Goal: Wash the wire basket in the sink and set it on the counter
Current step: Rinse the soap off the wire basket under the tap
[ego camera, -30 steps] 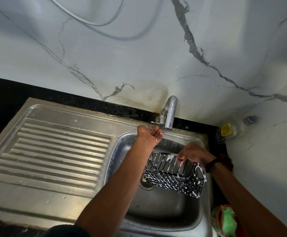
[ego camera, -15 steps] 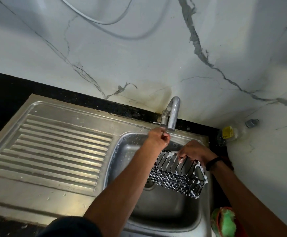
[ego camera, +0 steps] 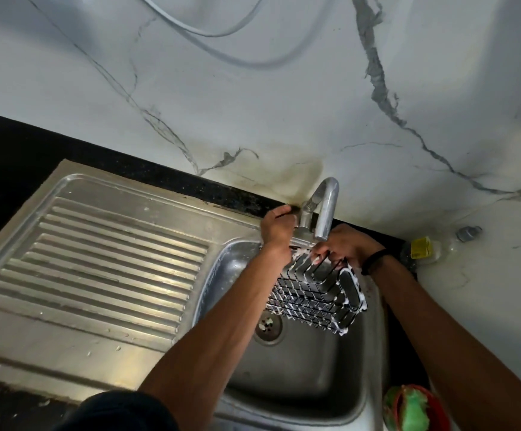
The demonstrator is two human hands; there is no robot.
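Under the curved steel tap (ego camera: pixel 326 209), the right hand (ego camera: pixel 344 245) grips the soapy black wire basket (ego camera: pixel 315 290) by its rim (tilted over the sink (ego camera: pixel 299 368)). The left hand (ego camera: pixel 276 227) reaches to the tap's base, fingers curled round its handle.

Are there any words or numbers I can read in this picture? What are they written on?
None can be read.
Yellow label on the clear bottle lying in the corner by the wall: it has dark print, but too small and blurred to read.
Tap, sink, wire basket and the green scrubber: no writing shows.
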